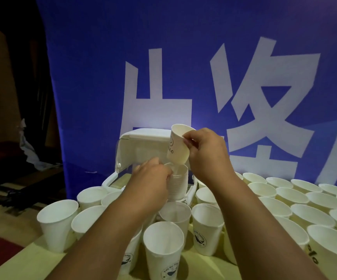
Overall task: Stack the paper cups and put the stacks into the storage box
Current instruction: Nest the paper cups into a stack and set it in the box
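The stack of paper cups [180, 183] stood upright in the middle of the view, just in front of the storage box [141, 146], and was not in it. The left hand [151, 176] gripped the stack near its top, fingers curled round the wall. Directly above it hung a single cup [178, 145], tilted, its rim leaning left and its base right at the stack's open mouth. Whether the base had already entered the mouth could not be told. The right hand [206, 150] held this cup from the right, thumb and fingertips pinched on its wall below the rim.

The box was white with a clear, curved front panel, and both hands partly hid it. Around the arms stood many loose cups [296, 201], mouths up, crowded on the pale table [32, 257] – most to the right, a few to the left. Some bore a round dark print. Behind everything hung a blue banner [103, 67] with large white characters.
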`<state>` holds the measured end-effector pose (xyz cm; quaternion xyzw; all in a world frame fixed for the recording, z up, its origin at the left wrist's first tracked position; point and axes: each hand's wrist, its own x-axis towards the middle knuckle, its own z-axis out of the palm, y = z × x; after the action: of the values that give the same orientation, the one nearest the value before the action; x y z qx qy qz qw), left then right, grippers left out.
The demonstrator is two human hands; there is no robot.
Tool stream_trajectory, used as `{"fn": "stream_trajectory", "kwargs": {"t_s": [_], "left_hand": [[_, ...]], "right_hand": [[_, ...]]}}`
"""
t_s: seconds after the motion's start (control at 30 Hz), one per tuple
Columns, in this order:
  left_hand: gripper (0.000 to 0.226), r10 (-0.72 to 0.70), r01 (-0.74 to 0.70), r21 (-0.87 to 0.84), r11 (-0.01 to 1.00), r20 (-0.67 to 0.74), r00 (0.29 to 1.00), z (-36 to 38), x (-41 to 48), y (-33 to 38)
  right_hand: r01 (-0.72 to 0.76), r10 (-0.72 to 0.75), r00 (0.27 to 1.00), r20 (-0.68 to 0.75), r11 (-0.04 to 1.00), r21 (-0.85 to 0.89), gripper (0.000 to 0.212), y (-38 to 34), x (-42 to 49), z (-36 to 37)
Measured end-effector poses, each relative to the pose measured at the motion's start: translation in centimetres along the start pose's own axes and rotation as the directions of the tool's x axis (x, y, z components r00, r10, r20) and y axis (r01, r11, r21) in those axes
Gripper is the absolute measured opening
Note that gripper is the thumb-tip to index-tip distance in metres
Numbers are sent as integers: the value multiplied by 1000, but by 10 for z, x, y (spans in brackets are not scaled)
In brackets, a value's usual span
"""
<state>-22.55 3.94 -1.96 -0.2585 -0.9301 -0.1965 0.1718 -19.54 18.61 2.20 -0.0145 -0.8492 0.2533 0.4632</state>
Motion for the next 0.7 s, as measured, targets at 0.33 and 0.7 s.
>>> {"fn": "stream_trajectory", "kwargs": {"t_s": [0.33,0.7], "left_hand": [[20,59,-68,-82,994,-108,992,-19,-19,-32],[10,36,-11,-111,994,229,973,-50,-30,-46]], "right_hand": [[-42,117,927,355,976,-214,24,10,-14,21],[40,36,886,461,987,-153,32,10,-16,12]]}}
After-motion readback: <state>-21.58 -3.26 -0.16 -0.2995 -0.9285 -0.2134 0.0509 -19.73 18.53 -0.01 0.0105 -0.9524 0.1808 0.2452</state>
